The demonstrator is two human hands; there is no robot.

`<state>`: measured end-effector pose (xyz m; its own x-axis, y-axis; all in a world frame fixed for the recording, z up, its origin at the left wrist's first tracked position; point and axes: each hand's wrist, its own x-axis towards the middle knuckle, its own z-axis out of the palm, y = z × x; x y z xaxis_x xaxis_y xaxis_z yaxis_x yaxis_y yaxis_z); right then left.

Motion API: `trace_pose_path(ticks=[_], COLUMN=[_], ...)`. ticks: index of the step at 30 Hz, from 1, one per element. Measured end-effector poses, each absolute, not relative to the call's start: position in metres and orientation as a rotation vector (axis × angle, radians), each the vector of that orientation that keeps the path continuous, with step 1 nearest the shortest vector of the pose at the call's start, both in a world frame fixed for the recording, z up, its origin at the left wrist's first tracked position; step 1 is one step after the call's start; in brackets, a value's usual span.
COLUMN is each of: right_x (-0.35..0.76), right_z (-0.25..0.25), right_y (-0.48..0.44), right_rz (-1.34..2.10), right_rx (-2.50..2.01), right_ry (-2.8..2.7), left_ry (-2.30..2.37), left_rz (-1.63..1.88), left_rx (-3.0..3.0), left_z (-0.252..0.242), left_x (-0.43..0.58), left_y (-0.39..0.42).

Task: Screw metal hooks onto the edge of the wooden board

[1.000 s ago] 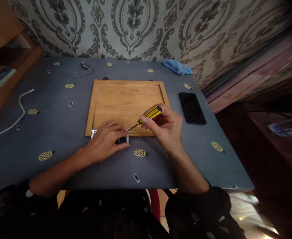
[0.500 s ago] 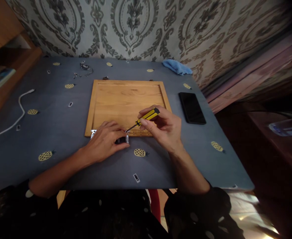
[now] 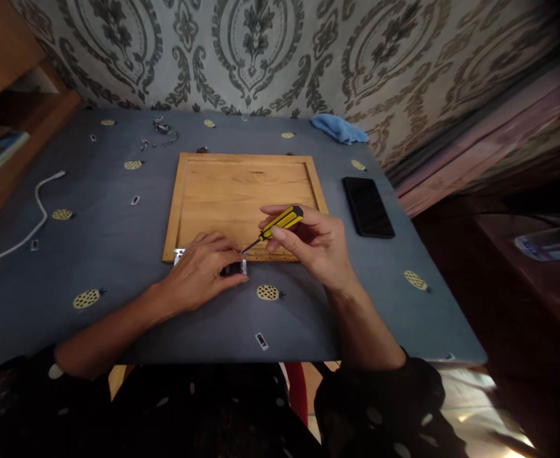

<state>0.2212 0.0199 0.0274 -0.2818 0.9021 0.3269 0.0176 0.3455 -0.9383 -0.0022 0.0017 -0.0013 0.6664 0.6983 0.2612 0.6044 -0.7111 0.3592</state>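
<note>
At the counter's (image 3: 203, 331) near side, head view: panel (image 3: 241, 197) lies flat under both hands. Right hand (image 3: 311, 247) pinches the screwdriver (image 3: 282, 222) between thumb and fingers; handle slants up to the right, tip down at the fitting (image 3: 236, 270) on the panel's near edge. Left hand (image 3: 206, 268), palm down, spans that edge, thumb and forefinger closed about the fitting, mostly hidden. Metal plate (image 3: 179, 254) at the panel's near left corner. Phone (image 3: 368, 207) right of panel; cloth (image 3: 341, 128) far right; cable (image 3: 41, 203) well left.
</note>
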Motion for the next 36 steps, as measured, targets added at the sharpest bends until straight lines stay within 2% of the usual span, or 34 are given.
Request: trace_pose_path(ticks=[20, 36], right_x=[0.220, 0.206], right_z=[0.030, 0.024], right_y=[0.020, 0.016], right_rz=[1.172, 0.816], right_rx=[-0.831, -0.942], right_ry=[-1.549, -1.403], left_ry=[1.043, 1.051], left_rz=[0.598, 0.566], left_rx=[2.634, 2.612], left_z=[-0.002, -0.001], left_x=[-0.002, -0.002], left_y=[0.002, 0.002])
